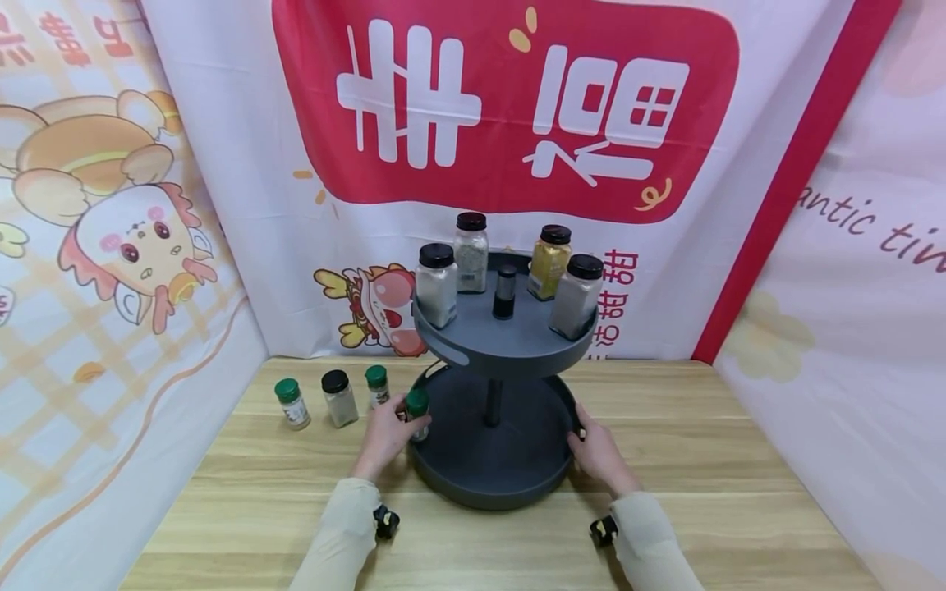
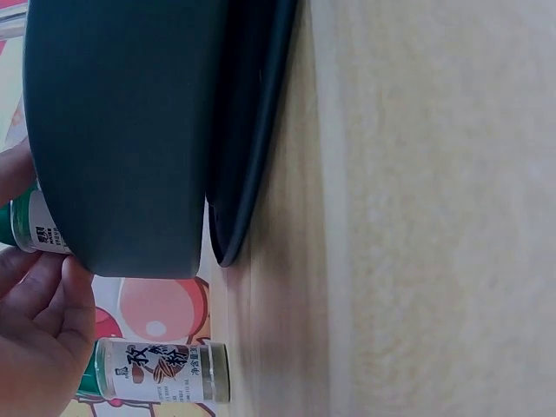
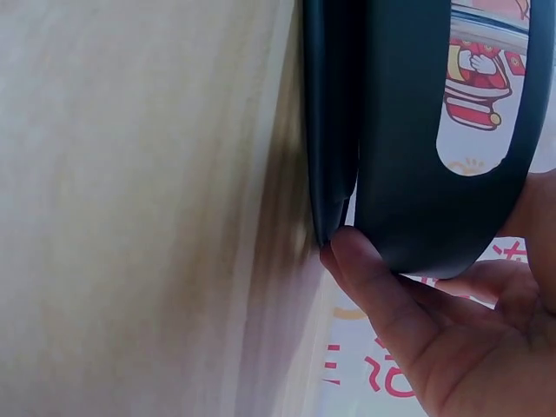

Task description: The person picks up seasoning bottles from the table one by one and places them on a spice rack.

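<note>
A dark grey two-tier round spice rack (image 1: 491, 492) stands on the table. My left hand (image 1: 386, 435) grips a small green-capped spice jar (image 1: 417, 402) at the left side of the lower tier; in the left wrist view the tier wall hides the lower part of this jar (image 2: 42, 221). At the opposite side, my right hand (image 1: 597, 451) holds the lower tier's rim. The right wrist view shows the fingers of this hand (image 3: 460, 339) around the tier's edge, close to the base. On the upper tier (image 1: 510, 349) stand several black-capped jars, among them a yellow-filled one (image 1: 550, 263).
Left of the rack, a green-capped jar (image 1: 293, 405), a black-capped jar (image 1: 340, 400) and another green-capped jar (image 1: 377, 384) stand on the wooden table (image 1: 244, 501). A clear-topped black cylinder (image 1: 505, 294) rises at the upper tier's middle. Printed cloths (image 1: 222, 164) hang behind and at both sides.
</note>
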`<state>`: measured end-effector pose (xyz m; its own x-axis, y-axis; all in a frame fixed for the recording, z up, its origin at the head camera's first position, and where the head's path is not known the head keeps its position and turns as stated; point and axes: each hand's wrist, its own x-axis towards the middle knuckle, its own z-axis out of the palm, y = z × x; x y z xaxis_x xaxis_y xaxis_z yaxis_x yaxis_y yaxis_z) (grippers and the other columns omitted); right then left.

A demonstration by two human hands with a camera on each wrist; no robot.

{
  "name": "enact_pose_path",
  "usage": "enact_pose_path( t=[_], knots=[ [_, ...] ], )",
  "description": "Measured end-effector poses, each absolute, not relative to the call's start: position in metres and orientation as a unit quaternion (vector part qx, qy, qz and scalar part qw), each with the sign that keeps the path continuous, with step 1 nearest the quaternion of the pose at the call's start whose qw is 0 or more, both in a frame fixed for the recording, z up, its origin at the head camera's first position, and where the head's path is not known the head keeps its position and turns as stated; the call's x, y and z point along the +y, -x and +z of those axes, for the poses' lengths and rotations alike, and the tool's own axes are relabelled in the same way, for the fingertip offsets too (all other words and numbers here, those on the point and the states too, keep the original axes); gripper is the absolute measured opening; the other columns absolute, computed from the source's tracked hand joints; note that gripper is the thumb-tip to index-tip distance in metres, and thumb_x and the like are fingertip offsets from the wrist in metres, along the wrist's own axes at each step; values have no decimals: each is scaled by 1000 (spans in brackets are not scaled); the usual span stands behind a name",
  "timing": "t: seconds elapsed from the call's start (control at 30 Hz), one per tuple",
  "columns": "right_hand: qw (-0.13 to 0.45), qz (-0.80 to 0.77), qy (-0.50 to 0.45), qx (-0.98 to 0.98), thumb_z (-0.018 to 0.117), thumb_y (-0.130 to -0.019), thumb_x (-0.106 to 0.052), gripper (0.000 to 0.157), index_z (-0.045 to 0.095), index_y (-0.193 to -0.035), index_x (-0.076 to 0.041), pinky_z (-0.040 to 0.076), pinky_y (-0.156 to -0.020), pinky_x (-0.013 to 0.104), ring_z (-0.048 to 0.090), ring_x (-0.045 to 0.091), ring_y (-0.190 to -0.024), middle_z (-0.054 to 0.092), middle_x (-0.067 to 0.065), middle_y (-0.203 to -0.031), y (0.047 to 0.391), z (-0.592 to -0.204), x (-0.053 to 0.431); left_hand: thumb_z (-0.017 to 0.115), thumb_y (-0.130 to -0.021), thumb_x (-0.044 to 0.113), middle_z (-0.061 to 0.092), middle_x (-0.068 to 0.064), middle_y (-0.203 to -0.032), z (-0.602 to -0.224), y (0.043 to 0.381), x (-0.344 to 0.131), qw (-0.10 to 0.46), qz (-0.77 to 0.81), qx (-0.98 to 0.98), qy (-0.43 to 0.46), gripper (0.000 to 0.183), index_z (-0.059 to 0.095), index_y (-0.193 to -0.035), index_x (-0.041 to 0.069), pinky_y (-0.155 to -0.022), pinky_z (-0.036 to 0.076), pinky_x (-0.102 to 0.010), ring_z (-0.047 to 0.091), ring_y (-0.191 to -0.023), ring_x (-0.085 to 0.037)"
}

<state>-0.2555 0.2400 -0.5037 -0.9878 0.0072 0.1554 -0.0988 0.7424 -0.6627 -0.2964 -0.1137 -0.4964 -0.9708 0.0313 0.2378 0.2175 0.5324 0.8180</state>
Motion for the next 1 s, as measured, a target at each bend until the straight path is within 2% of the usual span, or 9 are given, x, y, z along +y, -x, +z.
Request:
enact_pose_path(
  t=[0.2,0.4,0.57,0.67,0.8,1.0],
  knots=[
    [88,354,-27,-931,53,-84,-8,59,26,-136,3,45,-71,35,57,18,-73,50,25,-117,254,-507,240,74,-70,29,63,1,-91,-497,297,-113,94,-488,-865,70,33,61,-99,19,-70,45,-35,57,-81,-15],
    [70,377,-12,-924,52,-85,-8,61,23,-138,-1,43,-49,27,49,12,-45,48,23,-120,251,-508,237,74,-70,30,62,-2,-97,-497,297,-112,96,-500,-859,58,36,60,-101,18,-75,45,-38,57,-89,-18],
    [59,379,2,-924,51,-86,-10,61,21,-138,0,41,-45,26,47,12,-40,48,23,-120,249,-507,235,74,-70,28,62,-1,-98,-498,298,-112,102,-517,-848,61,36,60,-102,19,-77,45,-39,56,-94,-18],
    [56,376,7,-925,50,-87,-12,61,20,-138,0,41,-43,27,46,13,-38,56,22,-103,247,-506,233,74,-70,29,61,0,-101,-498,298,-113,103,-523,-844,65,40,58,-106,19,-79,44,-40,54,-98,-19],
    [57,372,13,-926,51,-87,-13,62,19,-139,-1,40,-40,28,46,13,-37,56,9,-73,244,-506,232,74,-70,30,59,-1,-105,-496,297,-114,103,-534,-836,69,46,55,-111,19,-81,44,-40,52,-101,-20],
    [42,366,17,-930,50,-88,-15,64,15,-139,-1,39,-36,28,44,13,-35,50,3,-54,240,-504,230,71,-73,28,51,-8,-117,-496,295,-116,96,-532,-838,69,57,48,-121,11,-85,41,-41,47,-108,-23]
  ],
)
